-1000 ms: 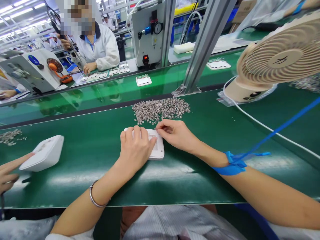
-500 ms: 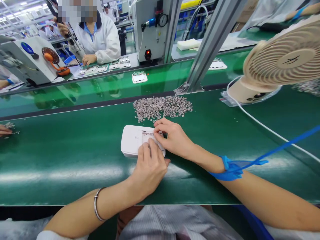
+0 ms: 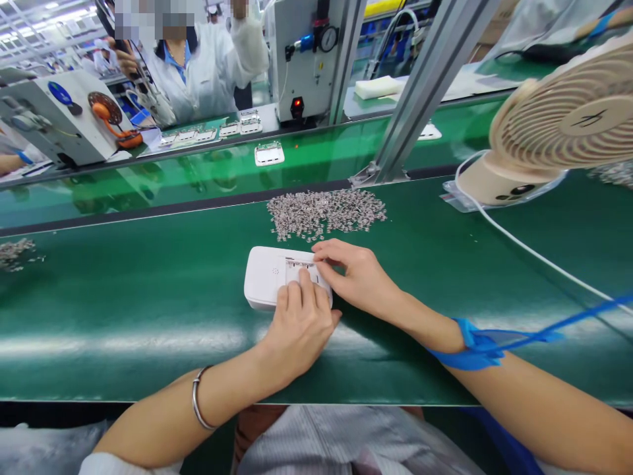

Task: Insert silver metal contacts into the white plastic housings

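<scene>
A white plastic device housing [image 3: 262,277] with rounded corners lies on the green work surface, its recessed compartment facing up. Small speaker holes dot its left part. My left hand [image 3: 301,323] is closed over the near right side of the housing, index finger reaching into the compartment and thumb by the near right corner. At the far right corner, my right hand [image 3: 353,270] has thumb and fingers brought together in a pinch; whatever is between them is hidden. Just beyond lies a heap of small metal pieces [image 3: 326,212].
A beige fan [image 3: 524,158] with a white cable stands at right. A blue wrist strap cord [image 3: 544,336] runs right from my right wrist. Behind a metal post [image 3: 410,92], a white frame [image 3: 270,154] lies on the green belt. A co-worker [image 3: 198,79] is across. More small pieces [image 3: 17,254] lie at far left.
My left index finger now reaches further into the compartment; my right hand keeps its pinch at the corner. The co-worker opposite has raised an arm. Another person's hand at far left has gone from view.
</scene>
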The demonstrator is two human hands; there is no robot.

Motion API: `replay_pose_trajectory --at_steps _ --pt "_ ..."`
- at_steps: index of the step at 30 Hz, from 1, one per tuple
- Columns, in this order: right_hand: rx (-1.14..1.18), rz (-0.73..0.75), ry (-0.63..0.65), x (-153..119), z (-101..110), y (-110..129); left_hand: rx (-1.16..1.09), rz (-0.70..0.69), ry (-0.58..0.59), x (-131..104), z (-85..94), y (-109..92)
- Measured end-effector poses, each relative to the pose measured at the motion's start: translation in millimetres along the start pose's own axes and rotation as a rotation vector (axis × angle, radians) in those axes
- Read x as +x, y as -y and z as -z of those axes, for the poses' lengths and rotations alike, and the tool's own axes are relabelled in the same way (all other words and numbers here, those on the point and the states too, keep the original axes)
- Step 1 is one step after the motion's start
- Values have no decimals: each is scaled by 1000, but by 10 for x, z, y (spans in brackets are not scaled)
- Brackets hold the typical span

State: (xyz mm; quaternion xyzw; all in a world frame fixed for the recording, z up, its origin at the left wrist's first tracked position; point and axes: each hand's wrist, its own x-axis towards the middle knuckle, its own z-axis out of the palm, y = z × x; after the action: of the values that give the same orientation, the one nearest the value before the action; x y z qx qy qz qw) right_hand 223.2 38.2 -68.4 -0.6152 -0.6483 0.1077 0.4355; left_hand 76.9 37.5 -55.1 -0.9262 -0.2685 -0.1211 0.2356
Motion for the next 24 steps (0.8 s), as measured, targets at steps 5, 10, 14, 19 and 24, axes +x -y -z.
replay_pose_trajectory --at_steps 5,10,14,19,24 --pt "-6 18 3 -122 24 -10 24 -8 4 8 18 5" --pt "-60 64 4 -147 -1 -3 -27 3 37 3 14 -1" --pt "-53 63 -9 -146 0 6 -15 13 2 10 8 -5" --pt "-54 55 -3 -156 -4 3 -26 4 20 10 20 -1" --pt "-150 104 107 -140 51 7 -29 -15 40 -5 19 -14"
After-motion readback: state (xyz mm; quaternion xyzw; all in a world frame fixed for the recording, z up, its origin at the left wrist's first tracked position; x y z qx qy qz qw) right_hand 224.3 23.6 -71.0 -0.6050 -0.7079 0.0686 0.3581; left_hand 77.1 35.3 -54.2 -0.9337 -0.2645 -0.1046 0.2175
